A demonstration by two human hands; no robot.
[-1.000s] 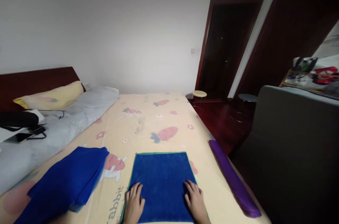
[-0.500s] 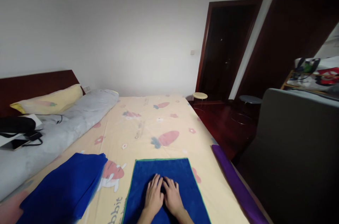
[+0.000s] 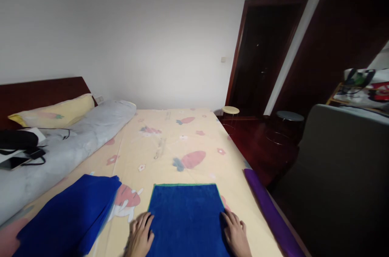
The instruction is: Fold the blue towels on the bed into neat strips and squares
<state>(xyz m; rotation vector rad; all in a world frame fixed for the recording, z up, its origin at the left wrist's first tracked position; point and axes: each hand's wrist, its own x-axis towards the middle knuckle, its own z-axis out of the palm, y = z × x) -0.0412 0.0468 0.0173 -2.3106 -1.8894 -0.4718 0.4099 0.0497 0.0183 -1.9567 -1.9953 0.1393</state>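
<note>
A blue towel (image 3: pixel 187 220) with a thin green border lies spread flat on the bed. My left hand (image 3: pixel 140 234) rests at its left edge, fingers slightly bent and thumb apart from them. At the right edge lies my right hand (image 3: pixel 236 232), its fingers loosely spread over the border and the sheet. Neither hand visibly grips the cloth. Left of my left hand sits a loosely folded heap of blue cloth (image 3: pixel 69 212).
The bed sheet (image 3: pixel 170 143) is cream with carrot prints. A purple roll (image 3: pixel 270 212) lies along the right bed edge. Grey bedding (image 3: pixel 88 131), a yellow pillow (image 3: pixel 57 113) and a phone (image 3: pixel 13 162) are on the left. Two stools, one yellow-topped (image 3: pixel 230 110), stand beyond.
My hands have moved apart from the middle of the towel, the left to its left edge and the right to its right edge. The view has shifted slightly.
</note>
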